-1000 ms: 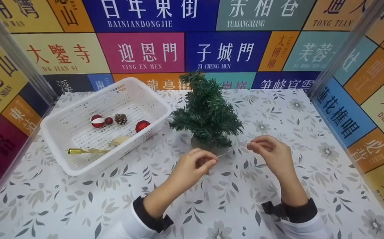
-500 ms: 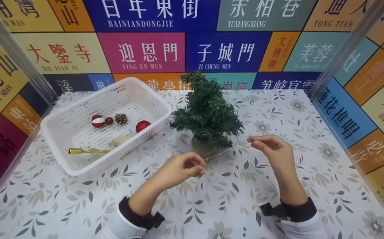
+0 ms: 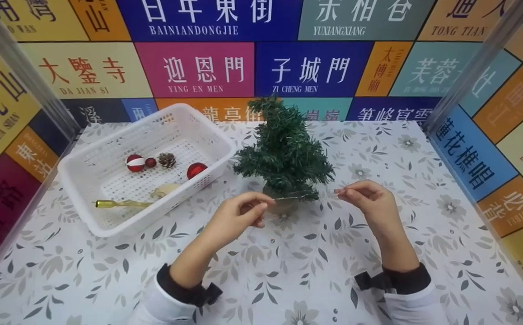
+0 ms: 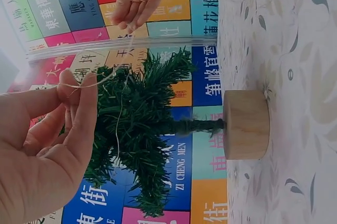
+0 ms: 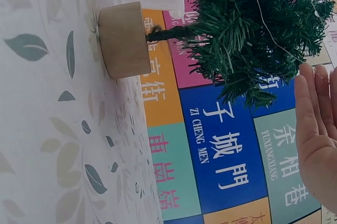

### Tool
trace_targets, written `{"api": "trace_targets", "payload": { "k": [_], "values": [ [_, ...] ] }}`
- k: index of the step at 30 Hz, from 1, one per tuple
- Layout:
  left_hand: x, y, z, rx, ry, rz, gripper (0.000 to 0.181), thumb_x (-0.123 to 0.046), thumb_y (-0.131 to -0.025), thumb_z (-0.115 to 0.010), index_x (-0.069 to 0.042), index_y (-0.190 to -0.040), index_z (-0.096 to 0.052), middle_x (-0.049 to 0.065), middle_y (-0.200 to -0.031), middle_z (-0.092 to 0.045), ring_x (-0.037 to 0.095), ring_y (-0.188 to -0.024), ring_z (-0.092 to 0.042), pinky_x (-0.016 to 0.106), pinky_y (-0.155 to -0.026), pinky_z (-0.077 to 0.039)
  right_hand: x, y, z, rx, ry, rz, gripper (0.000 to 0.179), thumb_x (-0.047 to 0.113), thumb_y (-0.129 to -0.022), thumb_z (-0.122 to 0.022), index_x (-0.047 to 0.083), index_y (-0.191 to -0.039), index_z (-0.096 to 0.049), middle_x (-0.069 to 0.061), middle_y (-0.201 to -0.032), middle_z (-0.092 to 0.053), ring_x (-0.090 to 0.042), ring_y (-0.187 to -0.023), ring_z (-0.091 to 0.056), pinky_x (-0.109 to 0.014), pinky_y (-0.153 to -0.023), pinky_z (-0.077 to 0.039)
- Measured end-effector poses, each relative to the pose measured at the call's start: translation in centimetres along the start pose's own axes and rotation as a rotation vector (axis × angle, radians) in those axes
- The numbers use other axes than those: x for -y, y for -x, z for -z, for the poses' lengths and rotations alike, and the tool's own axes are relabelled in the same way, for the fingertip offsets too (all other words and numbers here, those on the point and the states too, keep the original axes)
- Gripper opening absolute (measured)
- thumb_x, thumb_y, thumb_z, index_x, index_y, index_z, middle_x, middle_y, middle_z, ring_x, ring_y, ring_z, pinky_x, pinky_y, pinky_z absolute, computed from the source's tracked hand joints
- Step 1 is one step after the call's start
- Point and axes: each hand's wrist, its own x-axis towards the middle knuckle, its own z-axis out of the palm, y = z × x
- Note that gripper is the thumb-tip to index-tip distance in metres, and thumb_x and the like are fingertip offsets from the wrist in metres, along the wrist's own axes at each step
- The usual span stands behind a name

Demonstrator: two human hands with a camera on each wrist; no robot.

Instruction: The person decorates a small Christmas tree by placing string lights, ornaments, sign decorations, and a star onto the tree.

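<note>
A small green artificial Christmas tree [image 3: 286, 155] stands upright on a round wooden base [image 4: 247, 125]. In front of its lower branches, a thin pale wire [image 3: 291, 197] runs between the two hands. My left hand [image 3: 234, 216] pinches the wire between thumb and fingertips, just left of the base. On the other side, my right hand [image 3: 372, 203] holds the wire's other stretch with thumb and fingers together. The left wrist view shows the wire sagging in a curve from the left fingertips [image 4: 68, 84] to the right hand. More wire lies across the branches in the right wrist view.
Left of the tree is a white perforated basket [image 3: 90, 225]. Inside it are a red-and-white ball [image 3: 135, 163], a small red ball [image 3: 151, 162], a pine cone [image 3: 167, 160], a red bauble [image 3: 197, 170] and a gold ornament [image 3: 117, 203]. Printed panels surround the patterned tabletop [image 3: 243, 289].
My left hand has moved left and toward me, then back up toward the tree, and the wire now spans across the tree's lower front. The right hand has barely shifted.
</note>
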Motion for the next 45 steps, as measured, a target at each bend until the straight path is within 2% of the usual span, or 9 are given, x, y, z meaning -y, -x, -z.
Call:
{"api": "trace_targets", "payload": {
  "k": [6, 10, 14, 16, 19, 27, 35, 39, 45],
  "values": [
    [-1.3, -0.1, 1.3, -0.038, -0.119, -0.002, 0.021, -0.024, -0.096, -0.06, -0.012, -0.111, -0.069, 0.002, -0.081, -0.064, 0.011, -0.066, -0.058, 0.023, -0.056, -0.047, 0.1, -0.8, -0.1, -0.016, 0.019, 0.014, 0.025, -0.011, -0.092, -0.054, 0.009, -0.09, -0.07, -0.003, -0.085, -0.073, -0.016, -0.083, -0.072, -0.029, -0.082, -0.058],
    [-1.9, 0.2, 2.3, 0.056, -0.252, 0.034, 0.019, -0.02, -0.094, -0.062, -0.008, -0.107, -0.07, 0.003, -0.082, -0.066, 0.01, -0.066, -0.056, 0.023, -0.059, -0.049, 0.4, -1.3, -0.6, -0.069, 0.043, 0.028, 0.02, -0.008, -0.092, -0.056, 0.008, -0.091, -0.069, -0.003, -0.08, -0.071, -0.015, -0.074, -0.071, -0.028, -0.074, -0.059],
    [-1.9, 0.6, 3.1, 0.164, -0.389, 0.011, 0.019, -0.018, -0.094, -0.062, -0.004, -0.102, -0.071, 0.007, -0.083, -0.068, 0.008, -0.069, -0.058, 0.025, -0.063, -0.052, 0.5, -1.7, -1.1, -0.09, 0.092, 0.029, 0.014, -0.003, -0.092, -0.059, 0.007, -0.094, -0.068, -0.002, -0.077, -0.068, -0.014, -0.069, -0.069, -0.025, -0.069, -0.059],
    [-2.0, 0.7, 3.4, 0.178, -0.399, -0.006, 0.018, -0.02, -0.094, -0.062, -0.005, -0.1, -0.071, 0.008, -0.084, -0.069, 0.008, -0.07, -0.059, 0.025, -0.065, -0.052, 0.5, -1.9, -1.2, -0.107, 0.123, 0.03, 0.012, -0.002, -0.092, -0.06, 0.007, -0.094, -0.068, -0.002, -0.076, -0.067, -0.014, -0.067, -0.068, -0.025, -0.068, -0.059],
    [-2.1, 0.5, 3.6, 0.153, -0.333, -0.042, 0.018, -0.021, -0.094, -0.062, -0.007, -0.101, -0.07, 0.009, -0.088, -0.069, 0.01, -0.075, -0.06, 0.026, -0.069, -0.053, 0.5, -2.1, -1.4, -0.149, 0.172, 0.037, 0.009, -0.001, -0.092, -0.061, 0.005, -0.095, -0.067, -0.001, -0.074, -0.066, -0.013, -0.065, -0.067, -0.025, -0.066, -0.058],
    [-3.1, -0.3, 3.9, -0.026, -0.06, -0.187, 0.019, -0.016, -0.094, -0.062, -0.002, -0.106, -0.068, 0.009, -0.093, -0.067, 0.021, -0.083, -0.062, 0.023, -0.071, -0.052, 0.6, -3.1, -2.2, -0.226, 0.334, 0.079, 0.008, 0.0, -0.091, -0.063, -0.006, -0.095, -0.065, 0.003, -0.071, -0.065, -0.009, -0.062, -0.065, -0.02, -0.058, -0.055],
    [-5.3, -2.1, 3.7, -0.203, -0.057, -0.259, 0.017, -0.017, -0.094, -0.063, -0.007, -0.106, -0.07, 0.01, -0.092, -0.07, 0.024, -0.082, -0.065, 0.024, -0.069, -0.053, 0.8, -3.9, -2.9, -0.233, 0.574, 0.113, 0.017, 0.007, -0.093, -0.063, -0.009, -0.096, -0.064, 0.013, -0.068, -0.06, -0.004, -0.058, -0.058, -0.018, -0.053, -0.047],
    [-6.1, -3.0, 3.8, -0.232, -0.039, -0.304, 0.016, -0.014, -0.094, -0.062, -0.004, -0.106, -0.07, 0.011, -0.088, -0.069, 0.018, -0.078, -0.065, 0.028, -0.072, -0.057, 0.9, -4.3, -3.1, -0.22, 0.577, 0.113, 0.017, 0.008, -0.093, -0.064, -0.009, -0.094, -0.063, 0.014, -0.066, -0.06, -0.004, -0.058, -0.058, -0.017, -0.053, -0.046],
    [-6.6, -3.4, 3.9, -0.195, -0.002, -0.358, 0.017, -0.013, -0.094, -0.062, -0.003, -0.107, -0.07, 0.016, -0.09, -0.069, 0.014, -0.079, -0.066, 0.041, -0.079, -0.057, 1.2, -4.2, -3.0, -0.154, 0.535, 0.146, 0.014, 0.004, -0.089, -0.067, -0.009, -0.091, -0.062, 0.013, -0.068, -0.062, -0.006, -0.061, -0.059, -0.017, -0.055, -0.047]
  ]
}}
